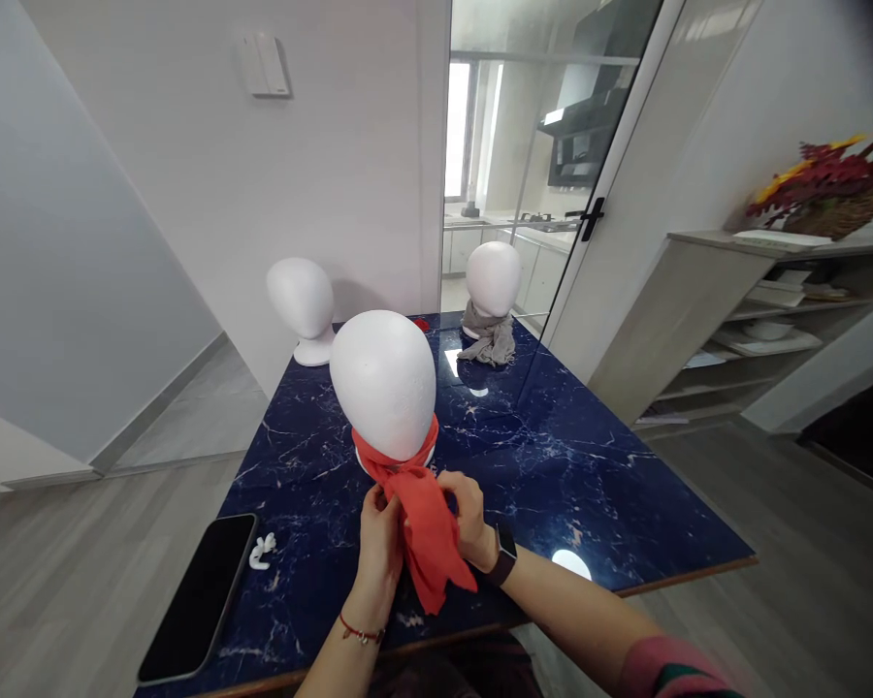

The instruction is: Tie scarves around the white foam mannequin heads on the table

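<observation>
A white foam mannequin head [382, 383] stands near the middle of the table. Around its neck goes a red scarf [429, 528], crossed at the front, its ends hanging down toward me. On the scarf's left side my left hand [380, 531] is closed with the fingers pinching the cloth below the crossing. My right hand [469, 514] grips the scarf from the right, its fingertips partly hidden by the fabric. Both hands are close together, just below the head's neck.
On the blue marbled table [553, 465] lie a black phone [200, 596] and white earbuds [262, 551] at left. Behind are a bare foam head [302, 301] and another foam head [493, 278] wearing a grey scarf [489, 334]. A shelf [757, 320] stands at right.
</observation>
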The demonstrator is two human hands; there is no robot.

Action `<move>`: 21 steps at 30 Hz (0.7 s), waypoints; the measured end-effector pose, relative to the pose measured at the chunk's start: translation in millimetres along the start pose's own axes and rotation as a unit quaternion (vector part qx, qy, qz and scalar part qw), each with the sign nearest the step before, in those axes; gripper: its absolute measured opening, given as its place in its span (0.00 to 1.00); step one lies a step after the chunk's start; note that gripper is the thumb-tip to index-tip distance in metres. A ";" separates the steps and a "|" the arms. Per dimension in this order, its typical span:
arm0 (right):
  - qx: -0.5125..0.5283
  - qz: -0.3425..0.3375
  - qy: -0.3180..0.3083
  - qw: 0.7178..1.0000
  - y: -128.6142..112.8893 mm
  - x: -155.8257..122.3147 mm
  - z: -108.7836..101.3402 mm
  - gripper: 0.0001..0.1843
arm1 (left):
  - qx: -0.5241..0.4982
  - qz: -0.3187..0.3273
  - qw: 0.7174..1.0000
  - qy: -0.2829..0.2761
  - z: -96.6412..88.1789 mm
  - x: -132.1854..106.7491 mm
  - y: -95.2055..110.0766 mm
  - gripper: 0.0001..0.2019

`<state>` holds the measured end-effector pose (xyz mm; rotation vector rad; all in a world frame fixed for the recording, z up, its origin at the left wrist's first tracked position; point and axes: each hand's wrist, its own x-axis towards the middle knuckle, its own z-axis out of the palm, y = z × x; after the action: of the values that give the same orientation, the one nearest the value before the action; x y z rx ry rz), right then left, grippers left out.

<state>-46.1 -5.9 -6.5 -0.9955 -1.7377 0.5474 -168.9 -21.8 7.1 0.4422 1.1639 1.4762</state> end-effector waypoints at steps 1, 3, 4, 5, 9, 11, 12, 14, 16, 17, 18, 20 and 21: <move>0.021 0.040 0.041 0.998 -1.1 -1.3 -0.4 0.11 | -0.007 -0.002 1.000 -0.006 0.5 0.0 -1.4 0.17; 0.057 0.085 0.092 0.990 -2.5 -0.7 -1.3 0.12 | -0.015 -0.002 1.000 -0.013 1.2 -0.1 -4.0 0.16; 0.070 0.087 0.097 0.989 -3.2 1.3 -1.9 0.11 | -0.019 -0.001 1.000 -0.013 1.4 0.0 -5.0 0.16; 0.079 0.080 0.089 0.990 -4.1 4.2 -2.4 0.10 | -0.022 0.002 1.000 -0.009 1.5 0.0 -5.6 0.16; 0.033 0.007 -0.022 0.999 -10.1 18.8 -3.9 0.10 | -0.020 0.008 1.000 -0.014 -0.5 -1.1 -5.3 0.15; -0.026 -0.019 -0.089 0.995 -12.2 23.1 -3.7 0.15 | -0.015 0.021 0.999 -0.019 -2.9 -2.5 -4.3 0.15; -0.045 -0.020 -0.120 0.991 -12.3 24.2 -3.3 0.17 | -0.010 0.030 0.999 -0.017 -4.2 -3.3 -3.8 0.15; -0.054 -0.004 -0.170 0.984 -10.7 24.8 -2.2 0.20 | -0.002 0.035 0.999 -0.017 -6.7 -4.9 -2.6 0.15; -0.045 0.012 -0.195 0.980 -7.5 25.4 -0.7 0.22 | -0.012 0.026 0.999 -0.026 -8.7 -6.1 -1.0 0.16; -0.040 0.016 -0.201 0.979 -5.9 26.3 0.2 0.22 | -0.021 0.019 0.999 -0.033 -9.5 -6.3 -0.1 0.16; -0.035 0.016 -0.206 0.978 -4.5 27.6 1.0 0.22 | -0.029 0.013 0.999 -0.040 -10.4 -6.2 0.5 0.17; -0.026 0.013 -0.222 0.975 -2.6 31.4 2.4 0.24 | -0.032 0.004 0.999 -0.044 -12.4 -4.5 1.0 0.18; -0.024 0.013 -0.231 0.973 -2.0 33.7 2.9 0.26 | -0.028 -0.001 0.999 -0.042 -13.7 -3.0 0.7 0.18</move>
<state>-54.3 21.1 12.2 -0.9768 -2.1567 0.8046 -179.3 -30.0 2.7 0.4603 1.0534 1.4719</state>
